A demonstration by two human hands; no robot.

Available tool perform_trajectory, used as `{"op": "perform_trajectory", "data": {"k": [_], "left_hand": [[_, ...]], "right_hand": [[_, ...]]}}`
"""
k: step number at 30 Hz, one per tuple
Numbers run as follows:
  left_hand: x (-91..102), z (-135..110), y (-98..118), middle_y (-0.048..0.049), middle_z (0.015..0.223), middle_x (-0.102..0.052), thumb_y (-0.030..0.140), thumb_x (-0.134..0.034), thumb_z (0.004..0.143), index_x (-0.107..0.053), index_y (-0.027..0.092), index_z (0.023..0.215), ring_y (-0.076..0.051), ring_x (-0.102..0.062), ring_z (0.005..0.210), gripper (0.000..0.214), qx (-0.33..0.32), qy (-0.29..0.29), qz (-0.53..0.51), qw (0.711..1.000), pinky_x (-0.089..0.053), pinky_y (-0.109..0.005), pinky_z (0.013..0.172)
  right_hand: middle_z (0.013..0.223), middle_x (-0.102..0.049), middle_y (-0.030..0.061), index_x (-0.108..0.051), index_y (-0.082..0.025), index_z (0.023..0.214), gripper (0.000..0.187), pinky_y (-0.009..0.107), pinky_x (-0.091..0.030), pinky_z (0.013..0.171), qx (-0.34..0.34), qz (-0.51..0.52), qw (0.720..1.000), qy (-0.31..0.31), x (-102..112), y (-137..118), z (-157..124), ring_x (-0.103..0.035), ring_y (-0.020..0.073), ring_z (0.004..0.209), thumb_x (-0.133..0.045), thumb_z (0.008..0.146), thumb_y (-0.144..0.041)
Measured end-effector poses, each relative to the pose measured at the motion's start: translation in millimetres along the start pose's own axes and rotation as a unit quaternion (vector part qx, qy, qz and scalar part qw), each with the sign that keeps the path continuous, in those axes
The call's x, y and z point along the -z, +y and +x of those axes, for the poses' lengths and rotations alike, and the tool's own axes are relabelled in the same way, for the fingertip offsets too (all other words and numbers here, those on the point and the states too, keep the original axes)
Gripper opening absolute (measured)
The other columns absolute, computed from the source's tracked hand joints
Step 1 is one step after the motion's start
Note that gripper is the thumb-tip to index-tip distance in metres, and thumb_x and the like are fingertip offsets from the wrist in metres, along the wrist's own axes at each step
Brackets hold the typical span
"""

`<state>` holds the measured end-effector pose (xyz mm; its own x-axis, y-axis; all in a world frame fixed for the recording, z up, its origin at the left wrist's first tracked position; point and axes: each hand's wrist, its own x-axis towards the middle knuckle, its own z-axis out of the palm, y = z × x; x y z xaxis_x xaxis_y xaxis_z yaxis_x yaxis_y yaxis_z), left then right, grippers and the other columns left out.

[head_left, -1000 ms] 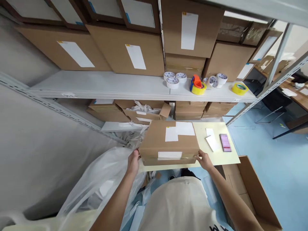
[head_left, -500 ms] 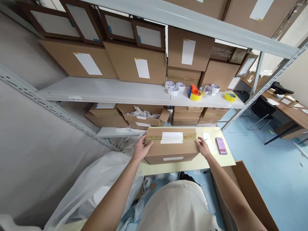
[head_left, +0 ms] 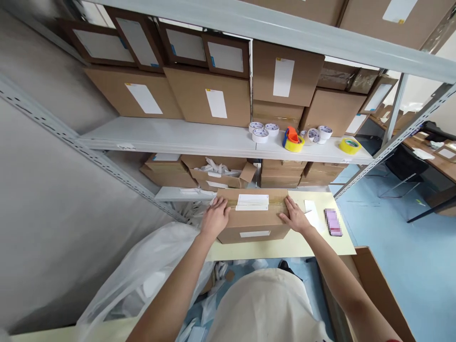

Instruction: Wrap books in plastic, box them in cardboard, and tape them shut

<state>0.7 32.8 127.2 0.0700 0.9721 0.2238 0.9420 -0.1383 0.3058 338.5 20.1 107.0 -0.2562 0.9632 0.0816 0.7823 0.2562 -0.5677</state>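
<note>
A taped cardboard box [head_left: 254, 218] rests on the pale yellow tabletop [head_left: 242, 251]. White labels show on its top and front, and clear tape runs along the top. My left hand [head_left: 215, 217] lies on the box's upper left edge, fingers extended over the top. At the upper right edge, my right hand [head_left: 295, 216] rests flat with its fingers stretched forward and thumb apart. Right of the box are a white paper [head_left: 312, 213] and a pixelated purple item [head_left: 333, 222].
White tape rolls [head_left: 260, 136], an orange tape dispenser [head_left: 292, 135] and a yellow tape roll [head_left: 349, 146] stand on the grey shelf [head_left: 178, 136]. Several cardboard boxes [head_left: 217, 76] fill the shelving. A clear plastic bag [head_left: 149, 266] hangs at left; an open carton [head_left: 381, 289] stands at right.
Both hands have shifted from the box's sides onto its top edges, the right hand now lying flatter. The view has turned slightly left; the box stays on the table.
</note>
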Motion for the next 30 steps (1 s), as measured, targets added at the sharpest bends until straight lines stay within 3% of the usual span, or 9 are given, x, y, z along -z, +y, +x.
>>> {"op": "perform_trajectory", "data": {"k": [3, 8, 13, 15, 17, 19, 22, 25, 30], "left_hand": [[-5.5, 5, 38, -0.0157, 0.141, -0.056, 0.033, -0.041, 0.092, -0.063, 0.015, 0.125, -0.031, -0.045, 0.136, 0.044, -0.02, -0.024, 0.015, 0.999, -0.041, -0.049, 0.108], [-30.5, 11, 134, -0.0179, 0.152, -0.041, 0.038, -0.042, 0.093, -0.052, 0.011, 0.138, -0.03, -0.038, 0.142, 0.054, -0.131, -0.071, -0.039, 0.988, -0.036, -0.049, 0.113], [-52.5, 13, 198, -0.0199, 0.153, -0.039, 0.037, -0.044, 0.092, -0.048, 0.011, 0.141, -0.034, -0.034, 0.143, 0.056, -0.166, -0.109, -0.004, 0.98, -0.032, -0.055, 0.113], [-56.8, 13, 208, -0.0207, 0.151, -0.041, 0.033, -0.043, 0.091, -0.05, 0.01, 0.14, -0.036, -0.034, 0.143, 0.054, -0.15, -0.111, 0.024, 0.982, -0.03, -0.059, 0.113], [-59.0, 14, 216, -0.0213, 0.152, -0.04, 0.027, -0.042, 0.09, -0.05, 0.01, 0.139, -0.036, -0.033, 0.143, 0.053, -0.138, -0.108, 0.046, 0.984, -0.03, -0.059, 0.113], [-61.2, 14, 227, -0.0213, 0.154, -0.037, 0.022, -0.041, 0.089, -0.05, 0.009, 0.139, -0.036, -0.031, 0.145, 0.053, -0.14, -0.113, 0.06, 0.982, -0.03, -0.057, 0.113], [-69.2, 14, 253, -0.0211, 0.156, -0.034, 0.026, -0.043, 0.09, -0.049, 0.01, 0.14, -0.036, -0.029, 0.145, 0.053, -0.155, -0.143, 0.059, 0.976, -0.028, -0.058, 0.114], [-86.8, 12, 282, -0.0205, 0.156, -0.033, 0.032, -0.048, 0.09, -0.048, 0.012, 0.14, -0.036, -0.028, 0.146, 0.054, -0.163, -0.178, 0.033, 0.97, -0.027, -0.057, 0.114], [-135.0, 1, 311, -0.0165, 0.156, -0.036, 0.033, -0.056, 0.086, -0.05, 0.016, 0.138, -0.032, -0.029, 0.146, 0.055, -0.126, -0.292, -0.056, 0.946, -0.027, -0.052, 0.117]], "right_hand": [[0.161, -0.023, 0.0159, -0.031, -0.016, 0.153, 0.084, 0.051, -0.021, 0.121, 0.009, 0.092, 0.996, -0.012, 5, 6, 1, -0.024, 0.0307, 0.148, -0.049, 0.088, -0.066], [0.163, -0.019, 0.0097, -0.024, -0.024, 0.155, 0.088, 0.047, -0.016, 0.123, 0.023, 0.3, 0.954, -0.009, -3, 15, 2, -0.018, 0.0253, 0.15, -0.046, 0.086, -0.073], [0.162, -0.023, 0.0081, -0.02, -0.029, 0.155, 0.076, 0.047, -0.03, 0.118, -0.033, 0.407, 0.912, 0.049, -20, 53, -2, -0.027, 0.0243, 0.148, -0.043, 0.092, -0.065], [0.158, -0.033, 0.0114, -0.028, -0.026, 0.153, 0.068, 0.049, -0.034, 0.116, -0.083, 0.34, 0.934, 0.07, -21, 88, -14, -0.035, 0.026, 0.145, -0.048, 0.094, -0.055], [0.155, -0.038, 0.0166, -0.037, -0.02, 0.149, 0.063, 0.05, -0.035, 0.115, -0.128, 0.203, 0.97, 0.044, -17, 131, -32, -0.038, 0.0291, 0.142, -0.056, 0.092, -0.039], [0.155, -0.034, 0.0211, -0.039, -0.014, 0.148, 0.063, 0.052, -0.034, 0.115, -0.165, 0.047, 0.984, -0.04, -12, 173, -51, -0.034, 0.0318, 0.144, -0.059, 0.088, -0.023], [0.159, -0.025, 0.0219, -0.035, -0.011, 0.149, 0.075, 0.053, -0.027, 0.117, -0.152, -0.106, 0.964, -0.189, -7, 220, -70, -0.024, 0.0333, 0.148, -0.065, 0.081, -0.012], [0.158, -0.03, 0.0202, -0.036, -0.011, 0.148, 0.074, 0.052, -0.027, 0.118, -0.086, -0.162, 0.951, -0.249, -9, 241, -77, -0.028, 0.0318, 0.147, -0.064, 0.08, -0.01], [0.148, -0.046, 0.0209, -0.045, -0.01, 0.142, 0.056, 0.05, -0.031, 0.116, -0.014, -0.208, 0.951, -0.227, -15, 247, -92, -0.041, 0.0286, 0.139, -0.046, 0.087, -0.005]]}}
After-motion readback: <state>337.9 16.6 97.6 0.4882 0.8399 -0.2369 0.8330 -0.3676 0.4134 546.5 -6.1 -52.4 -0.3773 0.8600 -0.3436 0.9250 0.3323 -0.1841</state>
